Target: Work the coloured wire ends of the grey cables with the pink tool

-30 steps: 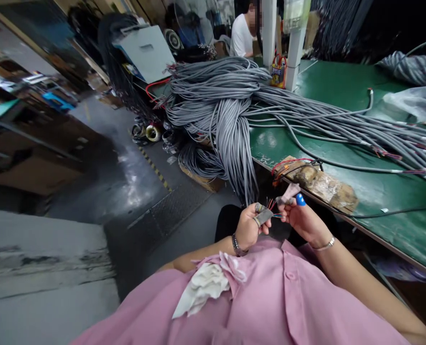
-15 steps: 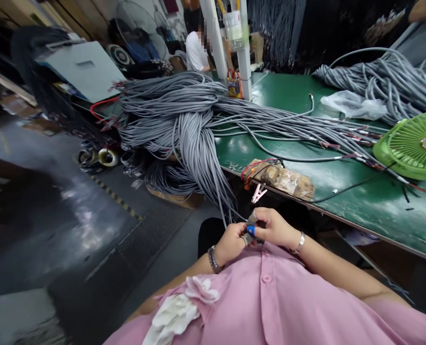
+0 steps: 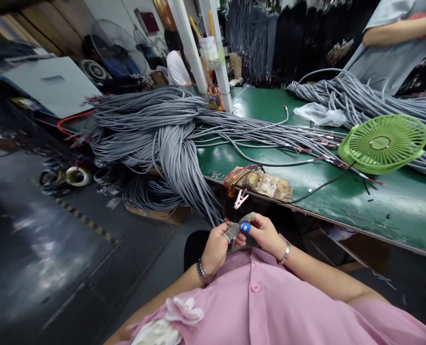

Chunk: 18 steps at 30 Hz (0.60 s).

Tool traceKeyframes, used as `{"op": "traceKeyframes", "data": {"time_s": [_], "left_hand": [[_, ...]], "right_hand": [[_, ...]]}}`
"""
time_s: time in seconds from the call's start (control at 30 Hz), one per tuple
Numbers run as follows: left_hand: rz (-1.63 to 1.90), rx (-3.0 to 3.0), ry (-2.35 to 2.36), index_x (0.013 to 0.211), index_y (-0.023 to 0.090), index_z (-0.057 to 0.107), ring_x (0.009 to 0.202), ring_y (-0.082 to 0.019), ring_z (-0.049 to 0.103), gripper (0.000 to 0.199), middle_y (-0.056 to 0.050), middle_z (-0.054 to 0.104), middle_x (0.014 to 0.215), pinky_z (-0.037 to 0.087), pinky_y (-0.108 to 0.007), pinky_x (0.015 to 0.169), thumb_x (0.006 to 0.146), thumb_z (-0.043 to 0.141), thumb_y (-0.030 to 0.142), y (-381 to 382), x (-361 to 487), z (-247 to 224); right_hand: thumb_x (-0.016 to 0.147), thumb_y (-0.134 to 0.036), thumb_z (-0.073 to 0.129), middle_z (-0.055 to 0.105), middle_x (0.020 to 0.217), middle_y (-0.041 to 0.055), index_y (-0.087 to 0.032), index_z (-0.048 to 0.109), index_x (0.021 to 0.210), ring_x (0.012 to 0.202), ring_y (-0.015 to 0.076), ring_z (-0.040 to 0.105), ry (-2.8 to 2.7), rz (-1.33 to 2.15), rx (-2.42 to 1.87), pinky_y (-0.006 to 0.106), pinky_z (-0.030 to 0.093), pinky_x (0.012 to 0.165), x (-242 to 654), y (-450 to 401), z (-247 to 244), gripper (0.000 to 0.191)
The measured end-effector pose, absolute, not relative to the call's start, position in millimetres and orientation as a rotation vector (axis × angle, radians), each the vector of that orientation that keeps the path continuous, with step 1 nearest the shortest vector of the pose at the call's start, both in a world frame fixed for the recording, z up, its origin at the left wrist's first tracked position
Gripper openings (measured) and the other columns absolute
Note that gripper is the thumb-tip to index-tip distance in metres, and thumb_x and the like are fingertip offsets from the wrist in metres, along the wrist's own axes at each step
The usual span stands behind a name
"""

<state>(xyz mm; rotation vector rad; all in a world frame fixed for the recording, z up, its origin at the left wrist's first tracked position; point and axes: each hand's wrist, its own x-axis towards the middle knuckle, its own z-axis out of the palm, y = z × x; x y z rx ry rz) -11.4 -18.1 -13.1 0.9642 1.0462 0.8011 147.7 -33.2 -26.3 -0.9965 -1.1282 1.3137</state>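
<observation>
In front of the pink shirt my left hand (image 3: 216, 249) is closed on a grey cable, whose thin red wire ends (image 3: 228, 221) stick out above the fingers. Grey tape wraps its thumb. My right hand (image 3: 266, 235) meets it, pinched together, with blue tape on the thumb and grey tape on a finger. What lies between the right fingertips is too small to make out. Just beyond the hands, a thick bundle of grey cables (image 3: 179, 148) drapes over the bench edge. A pink clip (image 3: 241, 199) hangs at that edge, below a taped wooden block (image 3: 265, 183).
A green fan (image 3: 381, 143) stands on the green bench (image 3: 328, 206), near stripped cable ends. More grey cables (image 3: 360, 98) and a clear plastic bag (image 3: 319, 115) lie behind. White posts (image 3: 218, 62) rise from the bench. A person in grey (image 3: 388, 52) stands at the far right.
The view has swung right, so bench things appear further left. My hands have turned slightly, and red wire ends now show above the left fingers. Both hands stay together.
</observation>
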Motion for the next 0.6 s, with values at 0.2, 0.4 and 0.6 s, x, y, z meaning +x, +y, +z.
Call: {"op": "traceKeyframes", "data": {"time_s": [0.2,0.4,0.6], "left_hand": [[0.604,1.263,0.966,0.078,0.012,0.072,0.063,-0.017,0.063,0.029,-0.009,0.071,0.072,0.048,-0.028,0.063,0.082,0.061,0.039,-20.3,-15.3,-0.4],[0.54,1.616,0.946,0.075,0.015,0.074,0.066,-0.016,0.062,0.025,-0.006,0.07,0.07,0.046,-0.026,0.063,0.08,0.064,0.037,-26.1,-17.9,16.0],[0.762,0.968,0.988,0.074,0.01,0.068,0.052,-0.016,0.061,0.038,-0.009,0.067,0.061,0.049,-0.028,0.057,0.074,0.067,0.047,-28.6,-14.2,7.1]], "right_hand": [[0.069,-0.038,0.076,0.057,0.061,-0.002,-0.016,0.06,0.072,0.052,0.0092,0.048,-0.881,1.539,-0.994,0.022,0.04,0.05,149.6,-36.3,-19.8,0.027],[0.066,-0.04,0.077,0.059,0.058,-0.0021,-0.016,0.058,0.071,0.048,0.0108,0.053,-1.139,1.669,-1.052,0.023,0.04,0.047,153.4,-30.5,3.0,0.031],[0.079,-0.04,0.067,0.062,0.067,0.0003,-0.017,0.065,0.084,0.058,0.012,0.052,-1.132,1.571,-1.014,0.025,0.041,0.056,147.6,-26.4,1.1,0.023]]}}
